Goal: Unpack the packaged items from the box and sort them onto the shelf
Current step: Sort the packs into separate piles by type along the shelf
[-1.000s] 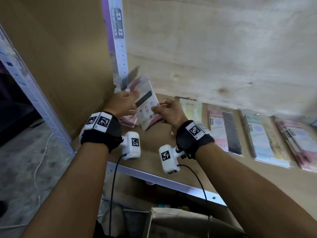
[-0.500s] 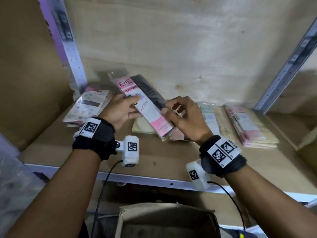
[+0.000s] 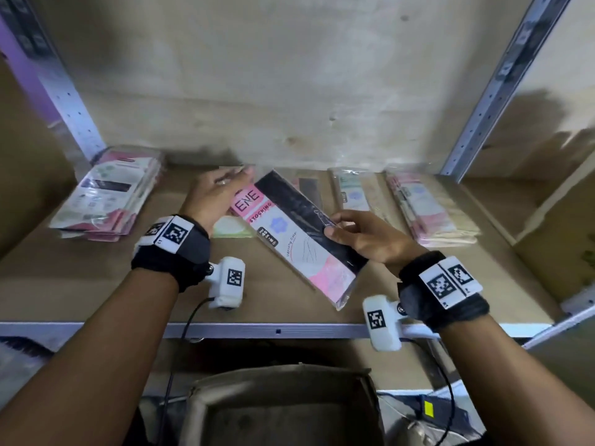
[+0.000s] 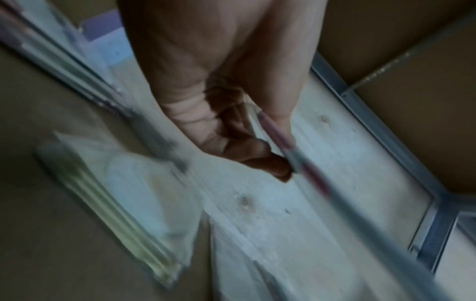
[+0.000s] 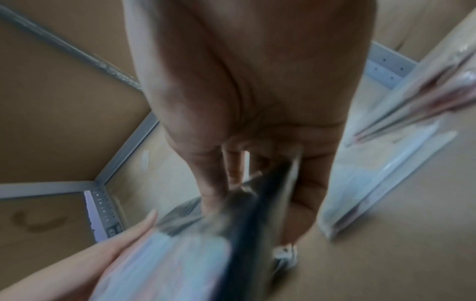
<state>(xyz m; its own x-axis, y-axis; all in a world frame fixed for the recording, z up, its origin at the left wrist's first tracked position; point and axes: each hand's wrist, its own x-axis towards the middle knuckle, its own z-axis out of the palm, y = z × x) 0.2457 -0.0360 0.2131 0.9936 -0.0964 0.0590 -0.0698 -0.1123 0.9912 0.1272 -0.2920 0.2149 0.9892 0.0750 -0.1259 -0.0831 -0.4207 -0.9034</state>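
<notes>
On the brown wooden shelf board, 5 groups of flat plastic-wrapped packets show. Far left, against the perforated grey upright, lies 1 stack of pink-and-white packets, with bare board between it and the left hand. That hand's fingers stretch flat along the far left edge of the pink-and-black stocking packet marked ENE; whether the thumb grips it I cannot tell. A pale green packet peeks out under the wrist side. The stocking packet is held tilted above the middle of the shelf, its near corner close to the grey metal front rail. The right hand pinches its right edge, thumb on top. Behind it lies 1 packet with a dark panel, then 1 pale green-and-beige stack, then 1 pink-and-beige stack near the right upright. Below the rail sits 1 open cardboard box.
</notes>
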